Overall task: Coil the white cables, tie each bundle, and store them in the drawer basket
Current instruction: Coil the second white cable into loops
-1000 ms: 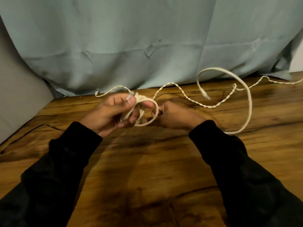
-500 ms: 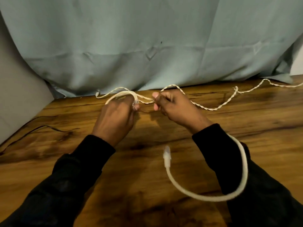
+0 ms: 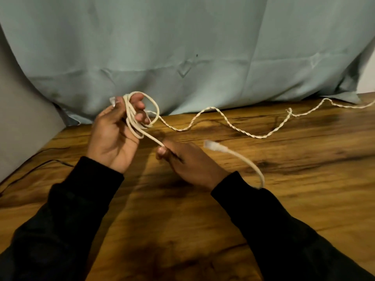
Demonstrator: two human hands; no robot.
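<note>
head camera looks down at a brown wooden table [image 3: 304, 199] with dark grain marks. two hands in black sleeves [image 3: 284, 230] work over it, a little apart.

the left hand [image 3: 113, 136] is held up with its palm showing. its fingers curl around a few loops of a smooth white round cable [image 3: 133, 118]. one loop sticks out to the right, past the fingertips. a small pale end piece peeks out by the thumb, but it is too blurry to tell what it is.

from the loops, the cable runs down and to the right to the right hand [image 3: 188, 161]. the right hand pinches it between thumb and fingers, low over the table. the cable goes out of sight under that hand, comes out by the right sleeve, curves back up, and ends in a white plug [image 3: 211, 144] just beside the right hand.

a thin white twisted cord [image 3: 229, 121] lies in wiggles on the table, from near the loops out to the far right edge.

a light blue cloth [image 3: 182, 47] hangs behind the table. a thin black wire [image 3: 50, 161] lies on the left part of the table.
</note>
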